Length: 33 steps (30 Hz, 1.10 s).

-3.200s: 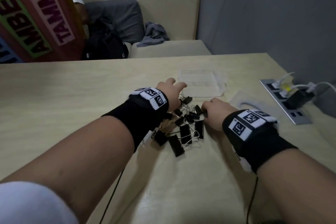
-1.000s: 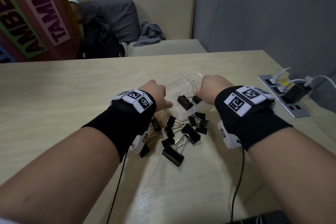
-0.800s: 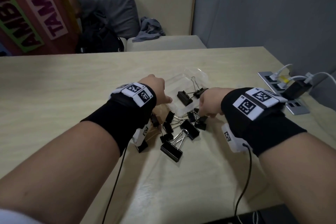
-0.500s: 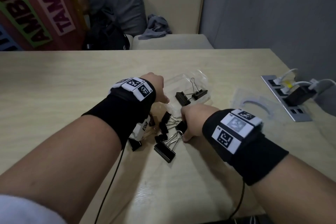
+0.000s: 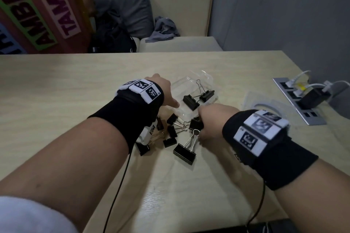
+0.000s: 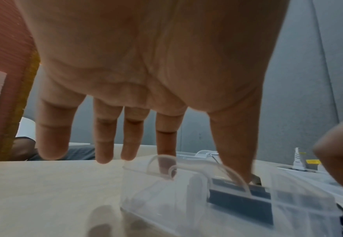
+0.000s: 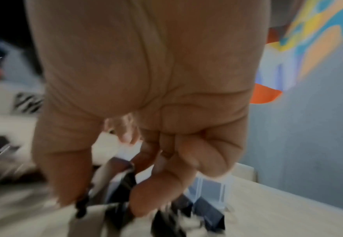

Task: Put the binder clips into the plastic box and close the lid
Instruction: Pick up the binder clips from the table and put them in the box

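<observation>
Black metal binder clips heaped mid-table; two seen inside clear plastic box at 12 o'clock of heap.
Box steadied by left hand, fingers straight; a clip pinched by right hand at 3 o'clock.

Our right hand now back from the plastic box to the pile of binder clips at 6 o'clock, two clips now in the box
</observation>
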Motion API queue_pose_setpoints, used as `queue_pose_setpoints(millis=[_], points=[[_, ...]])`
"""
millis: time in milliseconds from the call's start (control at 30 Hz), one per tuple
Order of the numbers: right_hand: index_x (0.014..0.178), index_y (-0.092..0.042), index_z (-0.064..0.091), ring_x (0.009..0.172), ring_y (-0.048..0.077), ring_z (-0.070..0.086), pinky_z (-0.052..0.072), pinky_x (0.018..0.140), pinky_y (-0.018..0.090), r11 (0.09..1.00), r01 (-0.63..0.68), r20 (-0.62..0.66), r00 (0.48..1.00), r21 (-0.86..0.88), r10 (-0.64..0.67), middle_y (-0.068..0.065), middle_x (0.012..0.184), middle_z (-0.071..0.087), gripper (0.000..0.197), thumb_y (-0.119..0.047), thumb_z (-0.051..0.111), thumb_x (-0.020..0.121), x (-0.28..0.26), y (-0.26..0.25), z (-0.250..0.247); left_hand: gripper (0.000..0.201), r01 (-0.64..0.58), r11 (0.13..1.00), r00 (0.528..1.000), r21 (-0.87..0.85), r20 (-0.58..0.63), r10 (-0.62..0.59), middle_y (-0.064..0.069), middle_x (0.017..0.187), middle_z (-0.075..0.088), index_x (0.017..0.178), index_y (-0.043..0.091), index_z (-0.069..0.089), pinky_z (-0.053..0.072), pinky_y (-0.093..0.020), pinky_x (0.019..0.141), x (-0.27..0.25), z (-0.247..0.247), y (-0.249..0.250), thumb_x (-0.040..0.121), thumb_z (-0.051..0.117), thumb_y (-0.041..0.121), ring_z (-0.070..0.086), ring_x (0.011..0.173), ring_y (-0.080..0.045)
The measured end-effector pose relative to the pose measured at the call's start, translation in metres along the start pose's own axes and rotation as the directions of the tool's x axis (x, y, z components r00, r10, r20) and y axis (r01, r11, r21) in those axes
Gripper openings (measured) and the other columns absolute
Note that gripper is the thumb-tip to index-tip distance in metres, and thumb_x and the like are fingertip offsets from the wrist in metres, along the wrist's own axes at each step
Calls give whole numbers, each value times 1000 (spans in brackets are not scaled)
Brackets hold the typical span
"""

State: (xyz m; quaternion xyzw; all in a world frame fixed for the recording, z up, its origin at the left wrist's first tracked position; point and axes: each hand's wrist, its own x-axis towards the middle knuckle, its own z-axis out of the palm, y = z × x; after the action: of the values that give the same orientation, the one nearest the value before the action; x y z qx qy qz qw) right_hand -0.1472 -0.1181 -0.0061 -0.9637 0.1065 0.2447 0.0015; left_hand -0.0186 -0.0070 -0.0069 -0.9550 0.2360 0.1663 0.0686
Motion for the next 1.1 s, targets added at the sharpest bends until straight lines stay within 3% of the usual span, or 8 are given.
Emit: queue_pose_setpoints(millis=[100,200,333,400,500,733,933,1100], points=[[94,-19,54,71,17,55,43,60,27,970,8,-36,999,244,0,2,87,62,20,-27,67,81,0,11,-22,44,-11,1000,1000,13,-17,12,-9,127,51,117,19,65,48,-36,91,3,0,-3,89,51,50,60,105,-28],[94,-16,61,69,16,60,50,67,31,842,46,-158,986,538,47,1,81,68,12,-22,64,84,1,23,-45,33,-9,999,999,32,-33,10,-8,127,52,119,20,65,44,-34,93,4,1,-7,93,48,33,57,110,-27],[90,-17,62,81,18,72,59,80,40,650,99,-307,927,753,215,3,84,74,10,-26,62,86,12,15,-50,35,-10,998,999,63,-49,13,-8,122,57,116,18,67,40,-32,83,6,2,-12,92,52,39,57,110,-25],[93,-10,67,85,20,73,58,81,39,688,41,-271,934,724,230,7,89,76,19,-28,61,88,23,6,-42,38,8,998,999,62,-51,-5,-9,123,56,114,19,69,42,-33,87,7,4,-14,90,53,45,56,111,-27],[96,-8,67,86,23,69,49,65,29,768,-60,-224,939,637,259,9,94,75,27,-33,60,88,42,-5,-25,41,23,999,998,39,-59,-21,-9,123,54,113,21,70,44,-36,90,9,7,-16,86,55,49,56,108,-29],[111,-6,55,92,33,63,48,70,37,851,-64,-488,796,521,359,13,100,66,27,-27,55,94,53,-1,-16,40,8,1000,997,-13,-77,-9,-9,121,57,112,16,71,47,-34,85,8,8,-18,88,55,45,60,100,-28],[98,-10,59,80,27,54,40,65,30,896,-182,-252,920,405,301,7,89,59,17,-25,56,90,61,-3,-13,41,-2,1000,997,-14,-78,1,-9,121,56,112,16,71,47,-33,81,9,10,-19,88,56,47,56,89,-26],[109,-15,63,97,30,57,45,74,36,953,-236,-262,923,191,282,9,115,60,37,-45,61,87,58,-3,-11,42,-21,1000,997,0,-69,21,-10,120,58,112,14,70,42,-32,77,7,9,-20,89,55,46,59,100,-25]])
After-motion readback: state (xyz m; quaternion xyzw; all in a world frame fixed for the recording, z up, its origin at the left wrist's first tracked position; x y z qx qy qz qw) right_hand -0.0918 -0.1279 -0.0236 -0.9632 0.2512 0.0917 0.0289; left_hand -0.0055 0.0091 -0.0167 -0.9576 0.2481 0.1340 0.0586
